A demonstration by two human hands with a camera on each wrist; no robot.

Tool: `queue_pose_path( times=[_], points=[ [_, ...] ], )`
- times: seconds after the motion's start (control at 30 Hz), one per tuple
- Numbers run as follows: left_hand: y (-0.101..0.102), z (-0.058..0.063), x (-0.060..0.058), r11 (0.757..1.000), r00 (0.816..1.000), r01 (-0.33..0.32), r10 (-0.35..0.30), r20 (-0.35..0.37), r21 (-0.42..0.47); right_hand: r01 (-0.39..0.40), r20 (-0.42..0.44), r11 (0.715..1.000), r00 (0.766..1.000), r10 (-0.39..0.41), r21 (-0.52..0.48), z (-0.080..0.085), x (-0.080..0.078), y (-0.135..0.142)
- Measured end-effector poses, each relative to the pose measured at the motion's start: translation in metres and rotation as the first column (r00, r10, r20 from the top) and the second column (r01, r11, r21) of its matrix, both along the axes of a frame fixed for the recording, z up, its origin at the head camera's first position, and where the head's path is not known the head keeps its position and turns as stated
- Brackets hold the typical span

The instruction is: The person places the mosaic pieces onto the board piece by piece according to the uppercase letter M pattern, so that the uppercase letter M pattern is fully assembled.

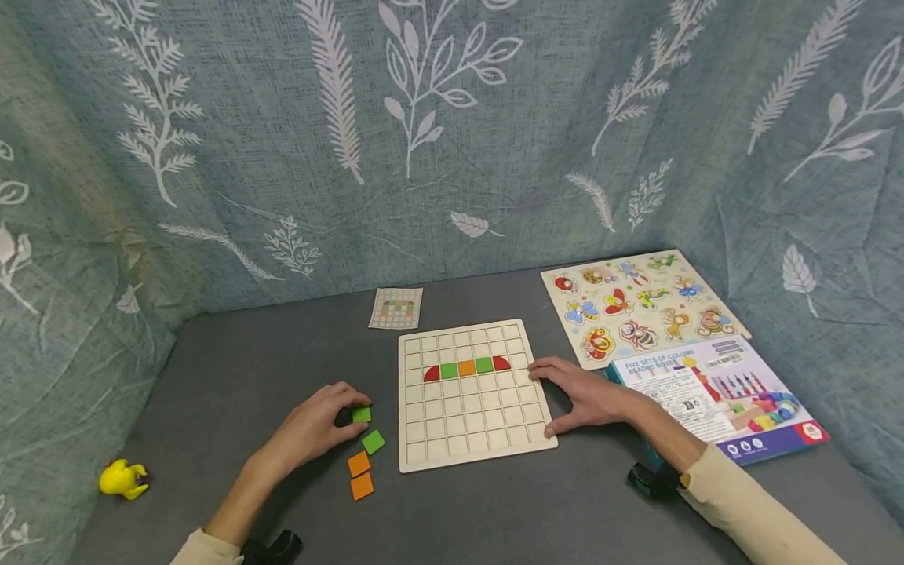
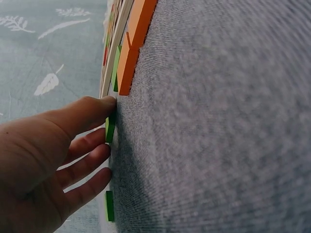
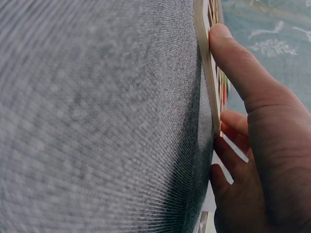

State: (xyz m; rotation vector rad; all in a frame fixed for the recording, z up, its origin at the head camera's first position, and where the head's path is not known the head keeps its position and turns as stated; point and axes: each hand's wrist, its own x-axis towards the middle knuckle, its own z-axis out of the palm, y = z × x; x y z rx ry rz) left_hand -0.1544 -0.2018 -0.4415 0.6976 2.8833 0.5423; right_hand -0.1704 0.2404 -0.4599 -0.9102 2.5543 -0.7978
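On the table lies a square wooden grid board, with a row of red, green and orange pieces in its upper part. My left hand, left of the board, pinches a green square tile between thumb and fingers, low at the tabletop. Near it lie another green tile and two orange tiles, one being the nearer orange tile. A further green tile shows beyond the fingers in the left wrist view. My right hand rests on the board's right edge, thumb near the lower right corner, fingers spread.
A small pattern card lies behind the board. At the right are an insect picture board and a boxed toy set. A yellow toy stands far left. A leaf-patterned curtain hangs behind the table.
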Motion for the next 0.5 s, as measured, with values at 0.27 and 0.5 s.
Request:
queue_pose_path(
  times=[0.27,0.5],
  points=[
    [0.0011,0.0002,0.0009,1.000,1.000,-0.010,0.010,0.010,-0.008,-0.009,-0.004,1.000,1.000,0.009,0.000,-0.0018,0.0008,0.0006],
    [0.0010,-0.0012,0.0021,1.000,1.000,-0.004,0.004,-0.012,0.008,-0.006,-0.018,1.000,1.000,0.006,-0.002,-0.0022,0.0003,0.0015]
  ],
)
